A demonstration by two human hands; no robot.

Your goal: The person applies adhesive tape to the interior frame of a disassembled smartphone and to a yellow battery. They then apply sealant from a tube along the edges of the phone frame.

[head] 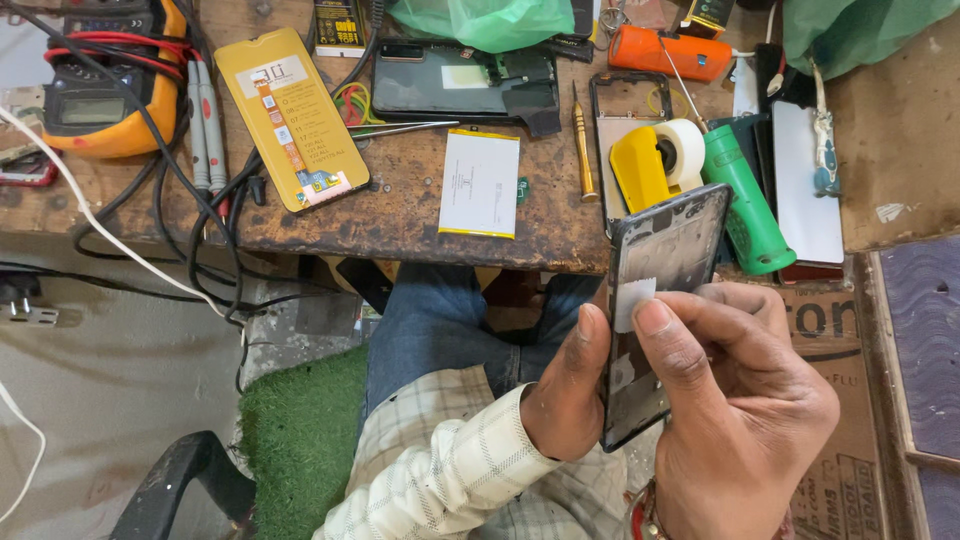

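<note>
I hold a dark phone frame (pixel 668 260) upright in front of my lap, below the front edge of the bench (pixel 400 215). It is a thin, glossy rectangle with rounded corners, its inner face showing grey metal patches. My left hand (pixel 565 385) grips its left edge from behind, thumb lying flat up along the rim, so those fingers are closed on the frame. My right hand (pixel 745 400) comes in from the right, and its thumb and forefinger are pressed together, pinching a small white strip (pixel 634 303), papery and matte, that lies against the frame's face at about mid-height.

The bench is worn brown wood, scuffed and stained. On it lie a flat white battery (pixel 480 183) with yellow edging, a yellow phone back cover (pixel 290 115) with printed labels, a dismantled black phone (pixel 465 82), a slim brass-handled screwdriver (pixel 583 150), a roll of white tape (pixel 683 150) against a yellow block, and a green cylinder (pixel 748 210). An orange multimeter (pixel 105 90) with red and black leads sits at the far left.
</note>
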